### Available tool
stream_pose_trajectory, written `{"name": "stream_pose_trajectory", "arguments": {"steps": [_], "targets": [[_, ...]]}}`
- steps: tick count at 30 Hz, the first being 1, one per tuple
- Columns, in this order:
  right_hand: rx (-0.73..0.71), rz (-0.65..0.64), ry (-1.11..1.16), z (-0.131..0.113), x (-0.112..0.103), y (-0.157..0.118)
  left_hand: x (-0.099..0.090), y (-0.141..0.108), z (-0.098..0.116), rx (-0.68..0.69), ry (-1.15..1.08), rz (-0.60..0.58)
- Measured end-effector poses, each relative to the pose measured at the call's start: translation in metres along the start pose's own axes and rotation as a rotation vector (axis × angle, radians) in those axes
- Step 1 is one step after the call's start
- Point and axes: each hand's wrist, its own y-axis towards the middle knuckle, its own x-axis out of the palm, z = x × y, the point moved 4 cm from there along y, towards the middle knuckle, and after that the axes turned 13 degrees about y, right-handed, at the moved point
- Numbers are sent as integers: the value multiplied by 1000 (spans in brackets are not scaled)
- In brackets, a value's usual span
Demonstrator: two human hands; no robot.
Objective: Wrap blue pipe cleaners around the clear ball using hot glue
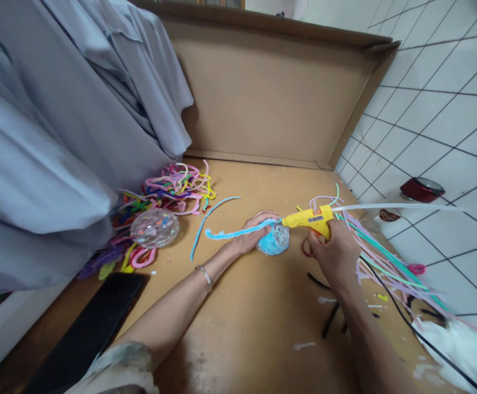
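Observation:
My left hand (255, 234) is closed around a small rounded clear piece (274, 242), partly wrapped in rows of light blue pipe cleaner. A loose tail of blue pipe cleaner (232, 235) runs leftward from its top, over my fingers. My right hand (337, 249) grips a yellow hot glue gun (307, 220), whose nozzle meets the top of the wrapped piece beside the pipe cleaner. From the gun's back sticks out a long translucent glue stick (398, 207). Another blue pipe cleaner (206, 219) lies curved on the table, left of my left hand.
Tangled colourful pipe cleaners (176, 186) and a clear speckled ball (155, 227) lie left, near a black phone (94, 323). Straight pipe cleaners (390, 257), a black cord (411, 325) and white tissue (460, 345) lie right. A cardboard panel (271, 93) stands behind; grey cloth (58, 137) hangs left.

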Motion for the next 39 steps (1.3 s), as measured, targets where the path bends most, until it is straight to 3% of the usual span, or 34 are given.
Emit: {"name": "stream_pose_trajectory", "arguments": {"steps": [39], "targets": [[17,-38,62,0,0,1,0,0,0,13,-9,-8]]}}
